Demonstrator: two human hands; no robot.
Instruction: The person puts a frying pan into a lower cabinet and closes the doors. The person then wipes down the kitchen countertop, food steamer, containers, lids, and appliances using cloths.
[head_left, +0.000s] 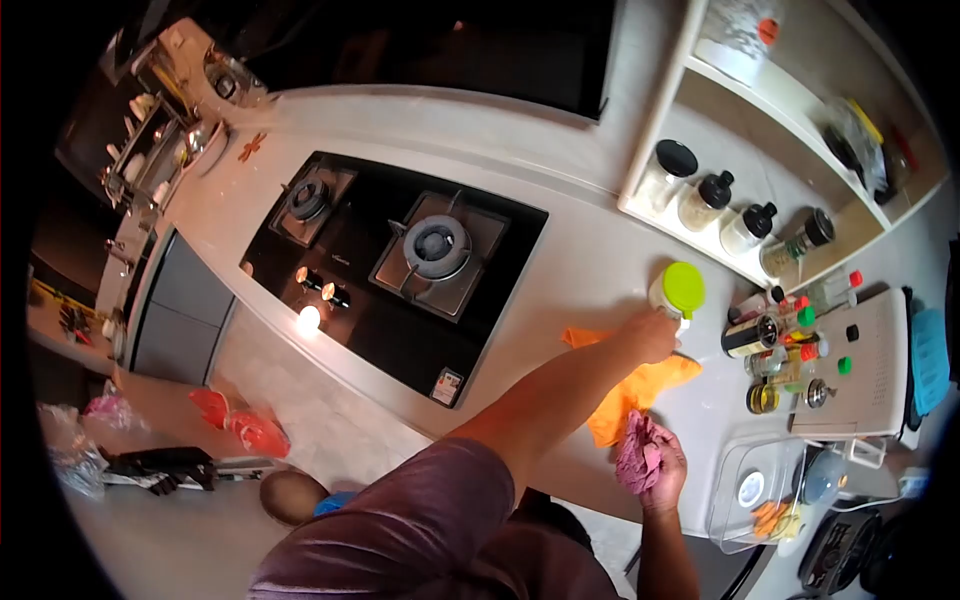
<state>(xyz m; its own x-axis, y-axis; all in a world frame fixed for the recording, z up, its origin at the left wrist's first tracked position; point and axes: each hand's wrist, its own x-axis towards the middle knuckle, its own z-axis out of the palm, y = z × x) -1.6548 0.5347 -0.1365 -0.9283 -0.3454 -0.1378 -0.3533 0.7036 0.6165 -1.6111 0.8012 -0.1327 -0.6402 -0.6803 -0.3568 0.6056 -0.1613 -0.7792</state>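
Observation:
My left hand (pixel 652 336) reaches across to a jar with a lime-green lid (pixel 684 288) and has its fingers closed on the jar's near side. That jar stands upright on the white counter, and my hand partly hides its body. Lower down, my right hand (pixel 664 468) is closed around a crumpled pinkish-purple cloth (pixel 637 455), held near the counter's front edge. An orange cloth (pixel 635 393) lies spread on the counter between my hands, partly covered by my left forearm.
A black gas hob (pixel 373 283) lies left of my arm. Several sauce bottles (pixel 800 340) crowd the right side, near a white appliance (pixel 860 365). Spice jars (pixel 704 200) fill the wall shelf (pixel 650 150). A clear plastic box (pixel 735 455) sits near the front edge.

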